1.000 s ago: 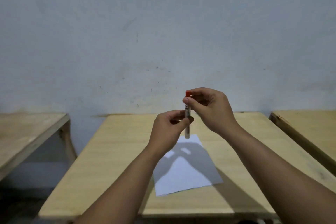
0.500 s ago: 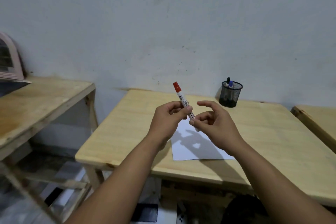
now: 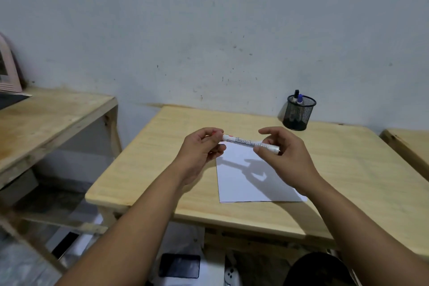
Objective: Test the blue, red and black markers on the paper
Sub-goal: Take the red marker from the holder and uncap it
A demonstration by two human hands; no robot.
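A white-barrelled red marker (image 3: pixel 250 143) lies almost level in the air above the table, held at both ends. My left hand (image 3: pixel 202 148) closes around its red cap end, which is mostly hidden by the fingers. My right hand (image 3: pixel 284 153) pinches the other end between thumb and fingers. Below them a white sheet of paper (image 3: pixel 246 183) lies flat on the wooden table (image 3: pixel 148 169), partly shadowed by my hands. A black mesh pen holder (image 3: pixel 298 112) at the back of the table holds a black-capped marker (image 3: pixel 296 95) and a blue-capped marker (image 3: pixel 300 98).
A second wooden table (image 3: pixel 46 123) stands to the left with a pink framed object (image 3: pixel 7 72) on it. Another table edge (image 3: pixel 408 146) shows at the right. A grey wall runs behind. Dark objects lie on the floor under the table.
The marker has turned from tilted upright to nearly level. My left hand now covers the red cap end and my right hand has slid to the opposite end. The view has shifted slightly.
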